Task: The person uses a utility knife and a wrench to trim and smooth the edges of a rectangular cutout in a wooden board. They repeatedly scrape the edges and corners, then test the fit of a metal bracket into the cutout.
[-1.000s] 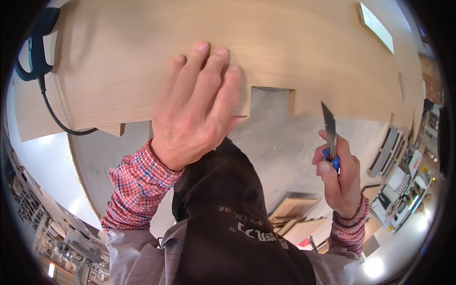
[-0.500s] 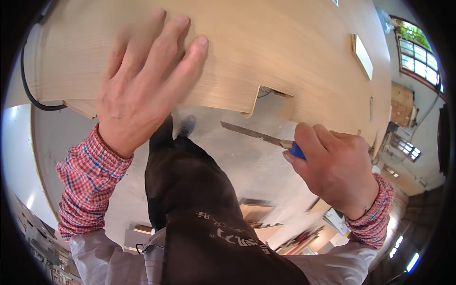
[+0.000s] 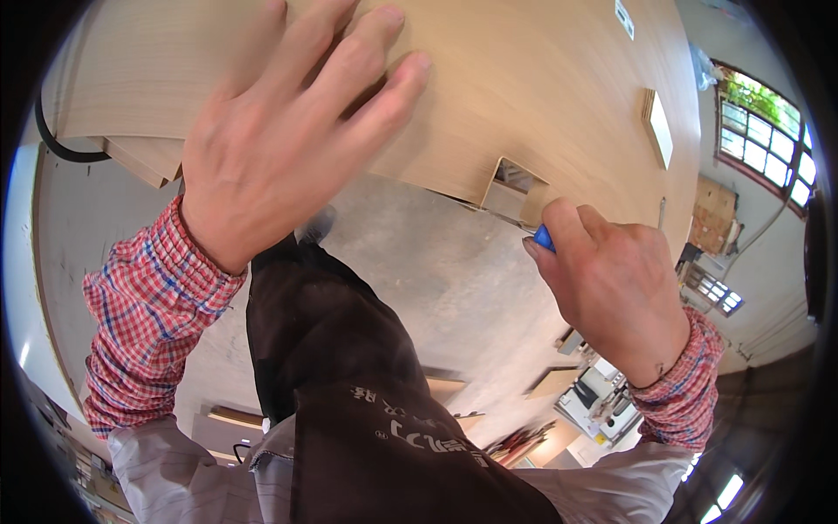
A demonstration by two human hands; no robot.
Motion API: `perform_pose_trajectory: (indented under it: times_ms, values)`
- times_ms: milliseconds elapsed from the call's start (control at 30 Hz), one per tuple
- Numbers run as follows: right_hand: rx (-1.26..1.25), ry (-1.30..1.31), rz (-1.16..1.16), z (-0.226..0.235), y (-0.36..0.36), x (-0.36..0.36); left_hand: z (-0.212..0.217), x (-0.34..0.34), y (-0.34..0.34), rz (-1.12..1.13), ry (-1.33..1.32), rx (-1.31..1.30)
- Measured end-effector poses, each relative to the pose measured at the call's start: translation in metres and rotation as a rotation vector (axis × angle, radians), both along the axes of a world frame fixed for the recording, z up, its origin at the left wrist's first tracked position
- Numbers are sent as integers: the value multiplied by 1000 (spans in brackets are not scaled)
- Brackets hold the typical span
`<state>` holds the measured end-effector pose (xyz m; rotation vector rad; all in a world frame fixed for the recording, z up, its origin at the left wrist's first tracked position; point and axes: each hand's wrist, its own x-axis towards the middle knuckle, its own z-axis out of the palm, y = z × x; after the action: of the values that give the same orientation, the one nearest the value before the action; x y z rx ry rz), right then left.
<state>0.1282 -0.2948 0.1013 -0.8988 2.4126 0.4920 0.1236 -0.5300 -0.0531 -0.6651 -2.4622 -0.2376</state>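
Note:
A large pale wood-grain panel [image 3: 524, 96] spans the upper part of the head view. Toward its near edge there is a squarish cutout [image 3: 494, 182]. My left hand [image 3: 271, 148] lies on the panel left of this cutout, palm down with fingers stretched and apart. In my right hand [image 3: 615, 284] is a flat file, gripped by its blue handle [image 3: 543, 237]. Its thin blade points left and lies along the panel's near edge, by the cutout's near side. Whether the blade presses on the edge, I cannot tell.
Farther right on the panel lies a small block with a white face [image 3: 657, 129]. A black cable [image 3: 65, 148] hangs at the far left. Below the panel edge is the grey floor [image 3: 419, 253], with boards [image 3: 554, 382] lower down. A window [image 3: 768, 127] is at right.
My right hand has brought the file up from below the panel to its near edge at the cutout. My left hand appears farther up and right on the panel; the view has shifted.

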Motion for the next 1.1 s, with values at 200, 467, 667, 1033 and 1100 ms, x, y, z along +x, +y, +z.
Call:
perform_pose_trajectory:
  times_ms: [200,467,667,1033,1100]
  values:
    - [63,55,37,-9,-1,7,-38,-12,-1,9,227,55]
    - [75,47,94,-13,-2,3,-39,-12,-1,-14,221,82]
    - [88,60,124,-23,-5,1,-39,-17,-2,-30,252,105]
    - [155,46,37,-8,-18,18,-29,-17,2,-15,262,117]
    - [127,-58,61,17,-24,25,-23,-13,4,-2,217,117]
